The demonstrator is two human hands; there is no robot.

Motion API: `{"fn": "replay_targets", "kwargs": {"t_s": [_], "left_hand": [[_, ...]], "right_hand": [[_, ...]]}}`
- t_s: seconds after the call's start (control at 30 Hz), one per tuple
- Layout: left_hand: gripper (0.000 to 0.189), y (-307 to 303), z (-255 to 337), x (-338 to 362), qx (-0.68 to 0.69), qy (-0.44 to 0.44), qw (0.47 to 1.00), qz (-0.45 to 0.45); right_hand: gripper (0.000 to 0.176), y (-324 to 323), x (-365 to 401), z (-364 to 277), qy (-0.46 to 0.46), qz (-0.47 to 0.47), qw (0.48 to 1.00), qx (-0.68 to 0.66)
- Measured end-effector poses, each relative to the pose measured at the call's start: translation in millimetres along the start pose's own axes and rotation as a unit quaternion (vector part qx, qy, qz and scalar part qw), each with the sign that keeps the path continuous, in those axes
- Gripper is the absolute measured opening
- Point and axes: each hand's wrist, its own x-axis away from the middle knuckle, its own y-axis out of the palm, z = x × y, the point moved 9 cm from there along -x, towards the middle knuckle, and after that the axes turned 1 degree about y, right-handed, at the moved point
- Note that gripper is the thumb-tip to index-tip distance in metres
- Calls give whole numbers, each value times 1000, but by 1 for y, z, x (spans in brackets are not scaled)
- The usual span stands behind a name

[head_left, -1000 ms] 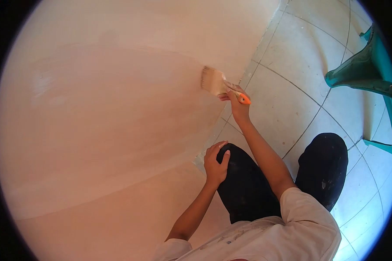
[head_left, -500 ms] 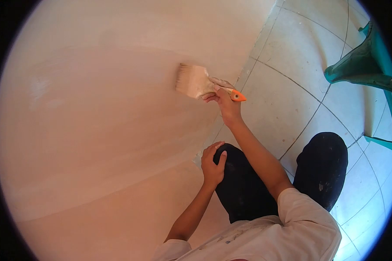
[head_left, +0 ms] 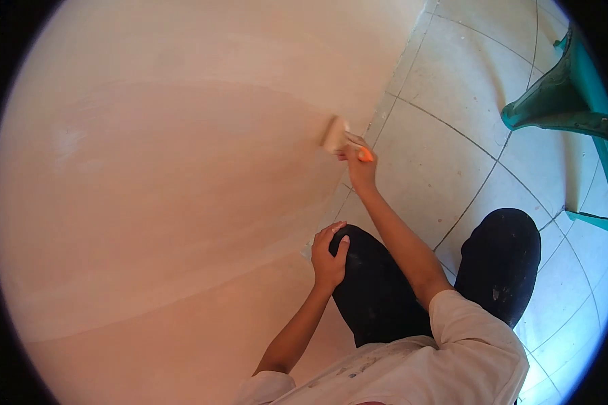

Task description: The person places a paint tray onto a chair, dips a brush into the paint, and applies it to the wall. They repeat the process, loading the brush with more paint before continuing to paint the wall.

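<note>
A wide paintbrush (head_left: pixel 336 134) with an orange handle end is gripped in my right hand (head_left: pixel 359 162), low on the wall near the floor. Its bristles meet the pinkish wall (head_left: pixel 182 175), and they look blurred. Darker, damp-looking streaks spread across the wall to the left of the brush. My left hand (head_left: pixel 331 255) rests on my dark-trousered knee (head_left: pixel 365 270), the thumb held apart from the fingers. Nothing shows in that hand.
Cream floor tiles (head_left: pixel 446 155) with dark joints run along the foot of the wall. A green plastic stool or chair (head_left: pixel 554 108) stands at the upper right, its legs on the tiles. A wall corner lies at the lower left.
My right hand has drawn the paintbrush rightward and slightly down, closer to the floor edge, and the brush has turned so its narrower side shows. My left hand stays on the knee.
</note>
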Motion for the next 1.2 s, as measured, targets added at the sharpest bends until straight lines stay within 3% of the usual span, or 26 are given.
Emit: {"fn": "replay_targets", "kwargs": {"t_s": [0.13,0.27,0.37,0.43,0.57,0.63,0.7,0.73,0.8,0.93,1.0,1.1,1.2], "left_hand": [[30,5,1,-3,-2,-2,1000,-16],[30,5,2,-3,4,-4,1000,-20],[29,6,7,-5,-4,7,1000,-18],[27,7,9,-5,-11,16,1000,-15],[27,7,7,-6,-3,13,1000,-12],[27,7,3,-1,1,4,1000,-10],[28,7,0,-4,10,8,1000,-8],[28,8,0,-7,10,12,1000,-9],[28,7,-1,-5,9,13,1000,-6],[28,8,-2,-7,1,12,1000,-7],[29,11,-2,-8,-2,7,1000,-25],[28,12,0,-10,-7,8,1000,-14],[26,15,9,-14,-13,13,1000,-12]], "right_hand": [[29,64,15,-69,-6,-144,987,-67],[28,48,6,-44,10,-149,985,-91],[28,1,-9,-1,28,-85,996,-27],[28,-40,-14,17,56,33,998,23],[29,-46,-25,7,47,71,995,45],[29,4,-21,-33,-29,-17,999,14],[30,51,-12,-60,-31,-111,993,-28],[30,63,-8,-82,-35,-110,993,-29],[30,98,10,-114,3,-225,967,-122],[31,86,3,-85,-62,-223,972,-48],[30,36,-12,-37,42,-106,993,-8],[33,-28,-20,0,26,-28,999,26],[30,-75,-24,28,77,34,990,117]]}}
